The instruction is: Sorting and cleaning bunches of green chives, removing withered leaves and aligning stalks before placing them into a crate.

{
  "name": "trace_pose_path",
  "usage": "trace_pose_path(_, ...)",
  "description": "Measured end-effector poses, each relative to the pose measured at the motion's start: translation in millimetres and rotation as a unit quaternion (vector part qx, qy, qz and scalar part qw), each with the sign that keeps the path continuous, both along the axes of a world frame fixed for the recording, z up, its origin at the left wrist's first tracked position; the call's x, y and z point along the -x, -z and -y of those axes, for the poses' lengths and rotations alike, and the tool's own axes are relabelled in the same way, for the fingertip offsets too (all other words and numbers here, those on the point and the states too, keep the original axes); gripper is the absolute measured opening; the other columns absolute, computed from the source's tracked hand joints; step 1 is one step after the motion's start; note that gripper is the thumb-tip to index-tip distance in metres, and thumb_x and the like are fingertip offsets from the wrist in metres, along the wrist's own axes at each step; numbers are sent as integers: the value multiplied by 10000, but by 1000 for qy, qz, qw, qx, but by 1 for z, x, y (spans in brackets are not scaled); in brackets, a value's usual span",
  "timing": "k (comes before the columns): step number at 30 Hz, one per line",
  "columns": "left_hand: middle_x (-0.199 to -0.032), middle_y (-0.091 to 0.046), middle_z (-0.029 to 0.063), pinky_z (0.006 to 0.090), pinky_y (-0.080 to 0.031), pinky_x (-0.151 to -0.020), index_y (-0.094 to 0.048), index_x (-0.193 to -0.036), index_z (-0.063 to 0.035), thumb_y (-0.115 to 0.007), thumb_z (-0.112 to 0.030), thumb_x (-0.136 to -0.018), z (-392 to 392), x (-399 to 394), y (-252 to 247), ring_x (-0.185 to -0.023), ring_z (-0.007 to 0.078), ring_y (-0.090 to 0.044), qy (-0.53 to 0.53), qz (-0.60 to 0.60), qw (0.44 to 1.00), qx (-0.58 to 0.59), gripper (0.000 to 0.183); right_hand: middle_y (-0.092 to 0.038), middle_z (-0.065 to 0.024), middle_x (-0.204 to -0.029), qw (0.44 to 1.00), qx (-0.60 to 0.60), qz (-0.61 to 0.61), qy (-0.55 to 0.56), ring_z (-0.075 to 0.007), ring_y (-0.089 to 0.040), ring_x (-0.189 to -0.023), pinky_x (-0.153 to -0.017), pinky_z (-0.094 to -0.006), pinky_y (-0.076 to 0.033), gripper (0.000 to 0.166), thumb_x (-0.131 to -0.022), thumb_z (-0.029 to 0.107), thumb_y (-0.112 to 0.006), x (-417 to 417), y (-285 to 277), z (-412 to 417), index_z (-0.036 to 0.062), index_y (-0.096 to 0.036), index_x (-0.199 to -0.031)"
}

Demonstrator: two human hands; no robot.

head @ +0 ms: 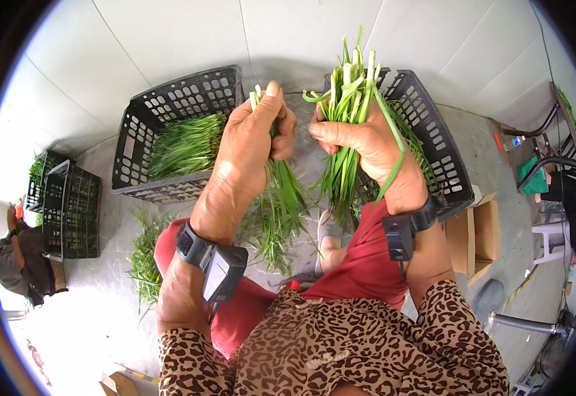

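My left hand [261, 128] grips a small bunch of green leafy stalks [288, 183], the pale cut ends poking up beside the thumb and the leaves hanging below. In my right hand [367, 133] is a thicker bunch of the same stalks [350, 99], possibly garlic chives, with white-green ends upward. One long leaf bends down over the right wrist. Behind my left hand, a black plastic crate [179, 94] holds a neat layer of greens [189, 148]. Another black crate [436, 143] stands behind my right hand, partly hidden by it, with greens inside.
Loose green trimmings [273, 232] lie on the floor between my feet, and another heap [147, 257] is by my left knee. At far left, a person [25, 262] sits near stacked crates [72, 208]. An open cardboard box [474, 237] and white stool [550, 240] are at right.
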State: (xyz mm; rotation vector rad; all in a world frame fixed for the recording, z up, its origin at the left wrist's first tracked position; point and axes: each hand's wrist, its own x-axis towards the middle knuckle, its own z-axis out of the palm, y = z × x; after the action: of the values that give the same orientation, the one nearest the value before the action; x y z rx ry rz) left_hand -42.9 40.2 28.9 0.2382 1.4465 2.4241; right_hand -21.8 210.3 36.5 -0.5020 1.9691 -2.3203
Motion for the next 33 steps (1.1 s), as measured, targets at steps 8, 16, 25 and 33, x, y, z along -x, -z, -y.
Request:
trace_pose_path(8,-646,-479,10,228,-324,-427,-538,-838,-40,-532,-186,-916,-11,-2,-5,-487,82,-398,-25,31,999,-32,165,-562,-22,-772,1000,-2,21,-2,-109,-537,-644,-574,-239,-430,408,-737,69,-709,-3,-5,2,11,-497,-1080)
trace_pose_path(16,-598,-469,-36,189,-240,-387,-564,-875,-45,-537,-77,-861,-7,-4,-9,-430,27,-338,-3,12,1000,-12,43,-572,-25,-703,1000,10,11,19,-115,-540,-583,-527,-250,-432,259,-720,64,-720,-1,2,5,32,-552,-915)
trace_pose_path(25,-635,-507,-37,181,-256,-403,-585,-936,-46,-590,-63,-842,-8,-7,-13,-455,17,-360,30,-28,999,22,96,-573,-30,-689,1000,13,10,19,-119,-544,-579,-527,-248,-434,276,-713,52,-717,-1,1,5,25,-553,-932)
trace_pose_path(33,-640,-520,-60,170,-274,-420,-601,-865,-59,-620,-71,-833,-10,-8,-10,-491,3,-385,6,-69,996,47,39,-569,-28,-656,999,-6,23,25,-122,-560,-578,-531,-237,-438,239,-705,21,-695,-4,-3,7,22,-561,-903)
